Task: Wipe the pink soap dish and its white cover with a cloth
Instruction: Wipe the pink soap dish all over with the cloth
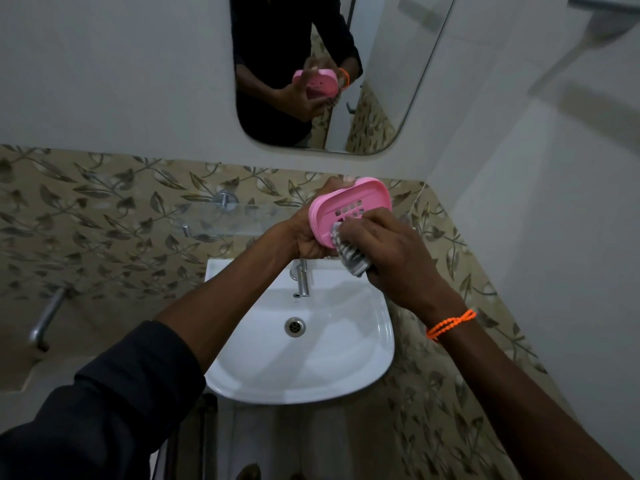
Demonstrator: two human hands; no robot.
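My left hand (311, 233) grips the pink soap dish (349, 206) from below and behind, holding it tilted above the basin with its slotted inside facing me. My right hand (391, 251) holds a bunched grey striped cloth (348, 254) and presses it against the dish's lower near edge. An orange thread band circles my right wrist. The white cover is not visible in this view.
A white wash basin (346, 341) with a chrome tap (302, 278) lies below my hands. A glass shelf (221, 220) is mounted on the leaf-patterned tiles. A mirror (381, 81) above reflects the dish and hands. A metal pipe (45, 320) sticks out at left.
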